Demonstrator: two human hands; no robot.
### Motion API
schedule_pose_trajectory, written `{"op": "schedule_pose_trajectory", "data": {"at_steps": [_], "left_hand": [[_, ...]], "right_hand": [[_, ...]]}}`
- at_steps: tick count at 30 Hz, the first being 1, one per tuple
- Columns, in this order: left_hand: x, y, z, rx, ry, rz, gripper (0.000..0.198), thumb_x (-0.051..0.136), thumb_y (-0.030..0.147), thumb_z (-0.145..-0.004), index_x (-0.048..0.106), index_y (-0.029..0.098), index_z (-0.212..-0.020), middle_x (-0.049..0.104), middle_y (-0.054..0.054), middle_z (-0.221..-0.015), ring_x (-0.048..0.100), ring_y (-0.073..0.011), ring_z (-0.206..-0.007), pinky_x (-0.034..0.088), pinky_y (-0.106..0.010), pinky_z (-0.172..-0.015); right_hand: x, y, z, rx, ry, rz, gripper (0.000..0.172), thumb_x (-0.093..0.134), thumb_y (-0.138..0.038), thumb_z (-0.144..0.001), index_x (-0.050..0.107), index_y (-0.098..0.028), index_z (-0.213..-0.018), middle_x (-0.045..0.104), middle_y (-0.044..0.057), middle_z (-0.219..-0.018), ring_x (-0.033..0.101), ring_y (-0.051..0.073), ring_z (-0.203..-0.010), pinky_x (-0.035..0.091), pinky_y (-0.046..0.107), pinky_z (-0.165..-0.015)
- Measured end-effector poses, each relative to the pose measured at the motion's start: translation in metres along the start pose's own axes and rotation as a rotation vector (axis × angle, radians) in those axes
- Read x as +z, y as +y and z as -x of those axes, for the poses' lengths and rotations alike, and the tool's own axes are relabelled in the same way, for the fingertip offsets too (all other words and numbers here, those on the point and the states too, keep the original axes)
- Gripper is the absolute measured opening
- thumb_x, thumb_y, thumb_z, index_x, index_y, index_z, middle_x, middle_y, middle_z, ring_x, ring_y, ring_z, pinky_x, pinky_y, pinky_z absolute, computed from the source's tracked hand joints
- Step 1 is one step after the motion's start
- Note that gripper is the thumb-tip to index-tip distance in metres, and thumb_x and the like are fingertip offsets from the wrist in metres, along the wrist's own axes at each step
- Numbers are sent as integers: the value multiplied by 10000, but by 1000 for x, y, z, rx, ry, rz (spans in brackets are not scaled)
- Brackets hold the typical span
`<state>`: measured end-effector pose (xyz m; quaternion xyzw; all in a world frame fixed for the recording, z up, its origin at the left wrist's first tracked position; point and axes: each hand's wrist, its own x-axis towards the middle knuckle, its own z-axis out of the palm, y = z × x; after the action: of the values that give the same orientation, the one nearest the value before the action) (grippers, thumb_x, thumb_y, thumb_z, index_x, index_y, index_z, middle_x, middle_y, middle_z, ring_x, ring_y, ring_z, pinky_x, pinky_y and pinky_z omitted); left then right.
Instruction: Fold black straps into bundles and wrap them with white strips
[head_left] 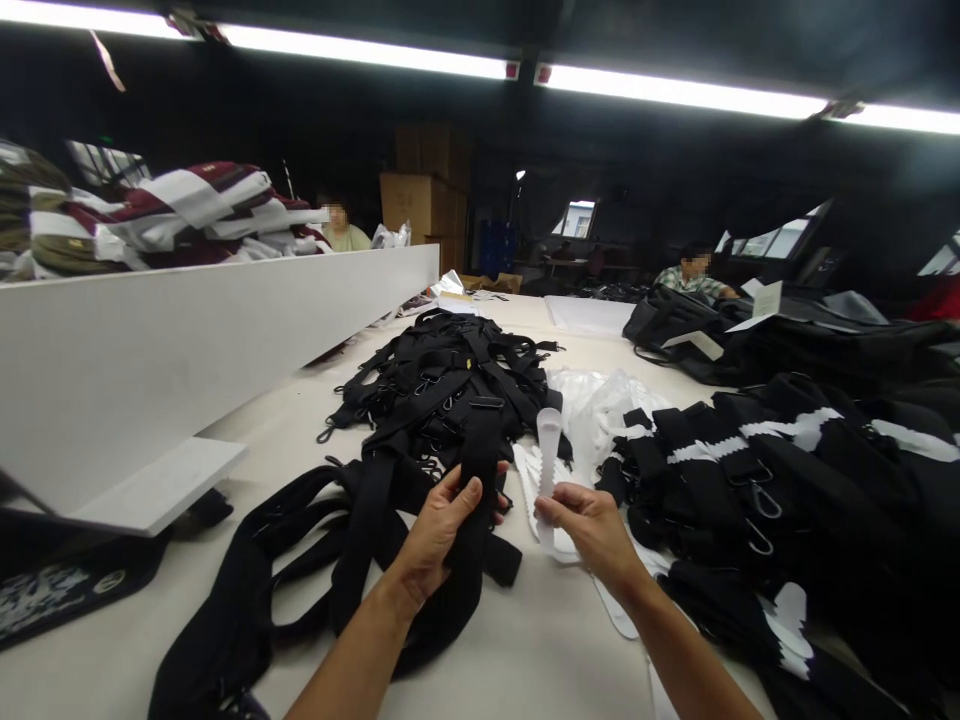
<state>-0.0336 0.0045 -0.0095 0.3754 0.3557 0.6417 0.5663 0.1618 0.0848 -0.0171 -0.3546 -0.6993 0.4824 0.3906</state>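
Note:
My left hand is closed around a wide black strap that rises from a heap of black straps with metal clips on the table. My right hand pinches a narrow white strip with wavy edges, held upright just right of the strap. More white strips lie flat under and between my hands. Both hands are close together above the table's near middle.
A white shelf board runs along the left with folded striped garments on top. Black straps wrapped in white strips and black bags fill the right. Clear plastic lies behind. Two people sit far back.

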Motion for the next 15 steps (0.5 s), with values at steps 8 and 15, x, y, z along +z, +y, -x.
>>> {"op": "schedule_pose_trajectory", "data": {"at_steps": [8,15], "left_hand": [[11,-1,10,39,-352,-358,281,673,310,-866,715,242,-1135,617,-94,-1169,604,-203,-871,491,-345,-861],[9,-6,7,47,-333,-409,318,648,270,-870,691,277,-1186,559,-73,-1335,617,-236,-957,509,-290,-747]], "right_hand": [[8,-4,11,74,-152,-127,222,731,-354,-660,656,-154,-719,612,35,-678,523,168,-616,419,270,-560],[9,-2,9,176,-97,17,264,647,-380,-712,544,-172,-585,541,22,-574,475,148,-557,384,253,-499]]}}
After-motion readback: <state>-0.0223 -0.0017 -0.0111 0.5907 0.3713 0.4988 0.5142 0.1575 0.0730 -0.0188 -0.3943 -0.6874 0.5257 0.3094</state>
